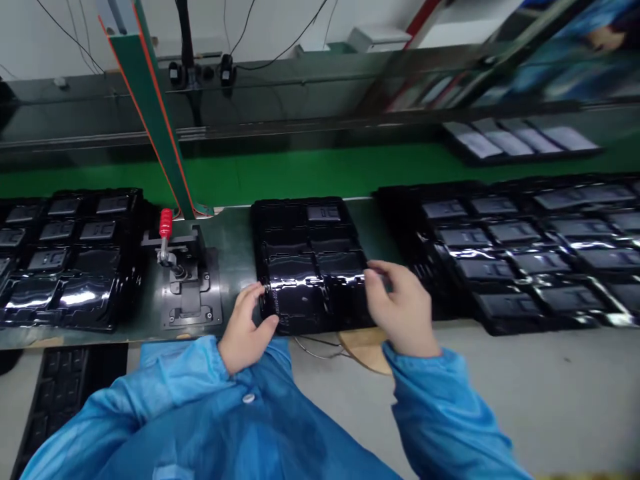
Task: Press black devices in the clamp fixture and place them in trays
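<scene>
On the long table (235,247), beside a green belt (300,173), sit many shiny black trays. A big bunch of trays (525,253) lies on the right, and another bunch (65,260) lies on the left. Between them, at the near edge of the table, is the middle tray (310,260), with one small dark part in a far pocket. Just left of it stands a metal clamp (185,280) with a red handle (165,223). The left hand (245,330) pinches the tray's near left corner. The right hand (403,310) is curled at the tray's right edge, fingertips touching it; I cannot tell if it grips.
</scene>
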`<action>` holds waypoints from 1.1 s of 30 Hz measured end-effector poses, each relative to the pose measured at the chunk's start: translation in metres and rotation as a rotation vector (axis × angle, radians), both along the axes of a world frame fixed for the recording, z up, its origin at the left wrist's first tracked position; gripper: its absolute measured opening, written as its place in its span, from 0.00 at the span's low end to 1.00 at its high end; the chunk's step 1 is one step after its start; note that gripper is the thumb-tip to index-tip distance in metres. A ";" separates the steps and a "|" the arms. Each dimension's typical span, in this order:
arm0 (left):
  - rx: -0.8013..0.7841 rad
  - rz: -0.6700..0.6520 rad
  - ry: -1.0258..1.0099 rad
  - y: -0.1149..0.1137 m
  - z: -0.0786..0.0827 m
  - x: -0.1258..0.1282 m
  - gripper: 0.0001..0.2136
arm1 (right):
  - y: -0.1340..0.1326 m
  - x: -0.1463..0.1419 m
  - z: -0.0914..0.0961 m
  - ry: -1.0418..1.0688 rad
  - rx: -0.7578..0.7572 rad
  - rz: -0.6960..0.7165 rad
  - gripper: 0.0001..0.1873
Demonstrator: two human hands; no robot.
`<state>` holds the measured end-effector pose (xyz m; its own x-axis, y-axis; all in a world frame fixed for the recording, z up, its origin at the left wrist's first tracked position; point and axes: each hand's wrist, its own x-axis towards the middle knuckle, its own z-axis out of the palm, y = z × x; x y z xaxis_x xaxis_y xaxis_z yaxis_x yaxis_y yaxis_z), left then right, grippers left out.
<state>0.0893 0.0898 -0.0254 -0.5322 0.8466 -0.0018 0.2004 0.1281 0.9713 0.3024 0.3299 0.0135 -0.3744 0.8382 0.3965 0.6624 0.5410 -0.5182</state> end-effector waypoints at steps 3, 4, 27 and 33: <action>0.009 -0.129 -0.031 -0.034 0.026 -0.015 0.13 | -0.059 -0.032 0.023 0.099 0.169 0.209 0.09; 0.012 -0.171 -0.026 -0.045 0.034 -0.022 0.10 | -0.080 -0.045 0.027 0.139 0.184 0.309 0.07; -0.477 0.008 0.990 -0.163 0.163 -0.371 0.15 | -0.274 -0.179 -0.013 0.069 -0.454 1.088 0.09; -0.655 -0.192 1.098 -0.110 0.140 -0.432 0.25 | -0.283 -0.160 -0.016 0.108 -0.402 0.943 0.08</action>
